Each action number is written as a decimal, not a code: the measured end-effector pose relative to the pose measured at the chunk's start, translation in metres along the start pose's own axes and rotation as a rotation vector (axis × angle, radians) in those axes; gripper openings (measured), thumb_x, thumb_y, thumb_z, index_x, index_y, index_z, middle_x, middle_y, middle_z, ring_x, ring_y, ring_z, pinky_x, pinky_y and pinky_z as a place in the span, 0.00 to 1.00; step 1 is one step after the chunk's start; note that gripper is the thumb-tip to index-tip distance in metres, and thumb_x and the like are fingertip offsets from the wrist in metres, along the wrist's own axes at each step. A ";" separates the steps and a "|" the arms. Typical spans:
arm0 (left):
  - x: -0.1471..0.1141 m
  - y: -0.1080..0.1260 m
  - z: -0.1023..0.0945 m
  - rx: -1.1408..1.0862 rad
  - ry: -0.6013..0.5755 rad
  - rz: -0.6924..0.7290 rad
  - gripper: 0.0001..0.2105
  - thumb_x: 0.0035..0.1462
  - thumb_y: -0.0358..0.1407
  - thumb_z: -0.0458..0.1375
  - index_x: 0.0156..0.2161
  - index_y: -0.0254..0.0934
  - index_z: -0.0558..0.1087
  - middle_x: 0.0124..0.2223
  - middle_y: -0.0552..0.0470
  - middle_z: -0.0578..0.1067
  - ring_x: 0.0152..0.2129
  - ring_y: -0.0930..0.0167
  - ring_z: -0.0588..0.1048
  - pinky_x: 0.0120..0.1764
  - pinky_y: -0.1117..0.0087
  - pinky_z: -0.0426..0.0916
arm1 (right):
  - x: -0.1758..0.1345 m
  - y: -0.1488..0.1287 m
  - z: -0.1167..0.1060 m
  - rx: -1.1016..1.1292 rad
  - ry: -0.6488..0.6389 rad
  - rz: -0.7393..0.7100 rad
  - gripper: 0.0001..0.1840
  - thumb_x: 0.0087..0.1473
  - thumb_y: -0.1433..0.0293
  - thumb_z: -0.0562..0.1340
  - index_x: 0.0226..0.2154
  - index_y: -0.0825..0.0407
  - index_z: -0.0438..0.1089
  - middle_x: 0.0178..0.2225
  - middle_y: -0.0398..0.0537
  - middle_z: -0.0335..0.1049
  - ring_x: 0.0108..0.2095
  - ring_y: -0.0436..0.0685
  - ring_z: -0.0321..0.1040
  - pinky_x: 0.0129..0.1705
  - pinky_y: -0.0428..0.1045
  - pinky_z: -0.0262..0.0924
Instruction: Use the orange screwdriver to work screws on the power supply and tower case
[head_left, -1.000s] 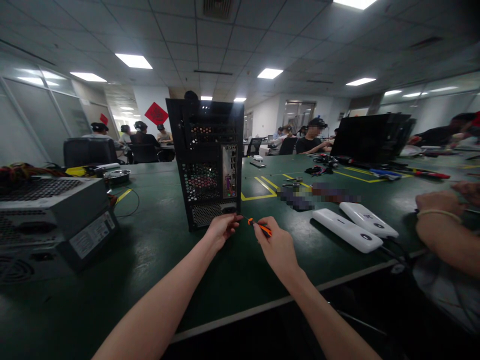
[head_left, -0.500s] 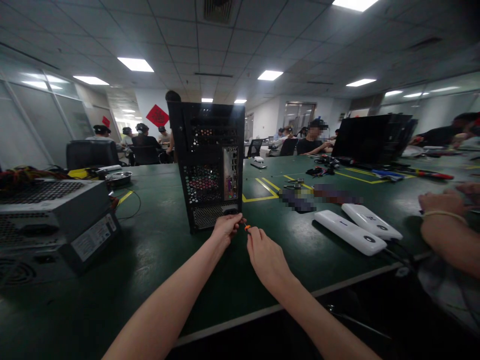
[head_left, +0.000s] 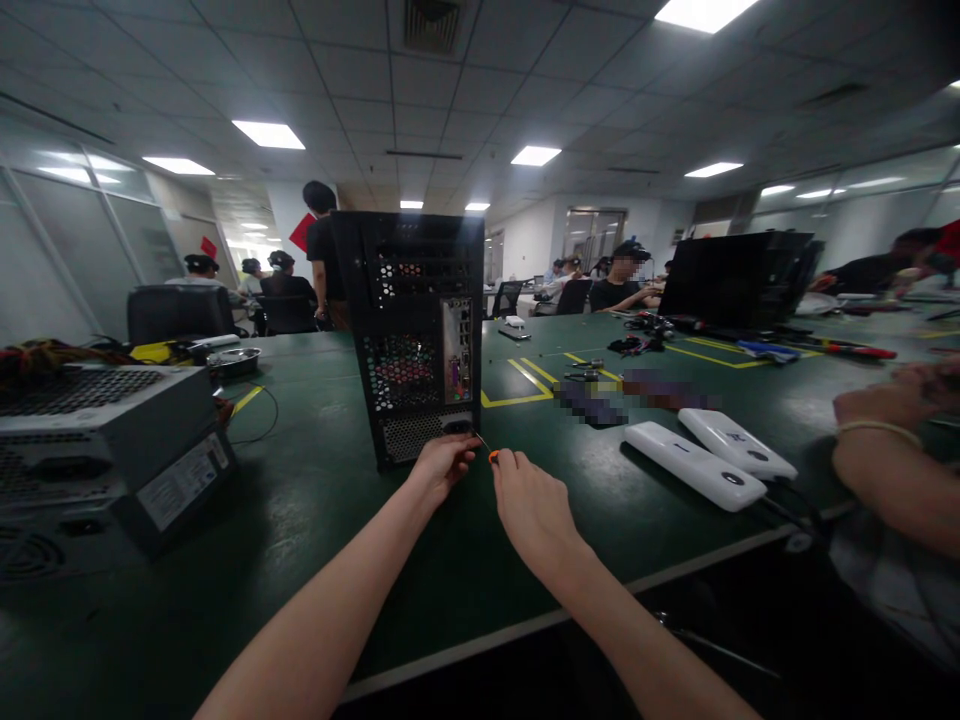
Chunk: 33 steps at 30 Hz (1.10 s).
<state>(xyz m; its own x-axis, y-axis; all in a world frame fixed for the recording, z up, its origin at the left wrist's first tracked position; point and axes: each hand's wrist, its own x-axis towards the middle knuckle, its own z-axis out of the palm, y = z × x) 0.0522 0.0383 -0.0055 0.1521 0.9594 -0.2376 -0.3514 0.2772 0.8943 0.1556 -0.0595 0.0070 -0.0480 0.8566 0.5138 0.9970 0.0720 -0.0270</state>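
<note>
A black computer case (head_left: 416,235) stands upright on the green table, its back panel with ports and perforated vents facing me. My right hand (head_left: 536,505) is closed round a screwdriver (head_left: 493,457) with an orange-and-black handle. The thin shaft slants up and left to the case's lower right corner, beside the power socket (head_left: 458,427). My left hand (head_left: 442,467) is at that same corner, just left of the shaft, its fingers curled together. Whatever lies between those fingertips is too small to make out. Most of the screwdriver handle is hidden in my right hand.
Stacked grey power supplies (head_left: 161,415) sit at left, near a metal bowl (head_left: 234,360). White power banks (head_left: 690,465) lie at right, before a co-worker's arm (head_left: 877,450). Farther back are cables (head_left: 645,333), pliers with blue handles (head_left: 766,351) and another black case (head_left: 731,280).
My left fingertips have drawn slightly down and left from the screwdriver's tip, showing more of the shaft. A standing person behind the case has moved left into fuller view.
</note>
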 end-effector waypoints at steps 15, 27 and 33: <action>0.005 -0.005 -0.006 0.027 -0.061 0.042 0.04 0.42 0.24 0.57 0.27 0.28 0.73 0.31 0.45 0.74 0.15 0.82 0.66 0.15 0.82 0.57 | -0.001 -0.017 0.005 -0.034 0.004 -0.194 0.17 0.51 0.82 0.41 0.35 0.59 0.61 0.31 0.61 0.64 0.29 0.58 0.64 0.21 0.48 0.58; -0.002 0.000 -0.002 0.053 -0.002 0.023 0.07 0.43 0.24 0.55 0.31 0.28 0.72 0.32 0.45 0.74 0.17 0.81 0.67 0.16 0.82 0.56 | 0.016 0.007 -0.007 0.563 -0.259 0.240 0.03 0.49 0.76 0.53 0.31 0.57 0.60 0.29 0.55 0.66 0.31 0.57 0.66 0.31 0.49 0.56; -0.003 0.000 -0.003 0.061 -0.038 0.036 0.06 0.43 0.25 0.55 0.31 0.27 0.71 0.35 0.44 0.73 0.17 0.81 0.67 0.15 0.82 0.55 | 0.021 0.018 0.010 1.160 -0.531 0.472 0.08 0.55 0.71 0.46 0.28 0.56 0.57 0.17 0.42 0.62 0.13 0.45 0.55 0.15 0.41 0.47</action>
<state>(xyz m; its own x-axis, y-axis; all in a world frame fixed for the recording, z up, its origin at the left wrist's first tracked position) 0.0493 0.0351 -0.0056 0.1761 0.9655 -0.1917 -0.3000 0.2381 0.9238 0.1723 -0.0350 0.0082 0.0015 0.9919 -0.1270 0.3135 -0.1211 -0.9418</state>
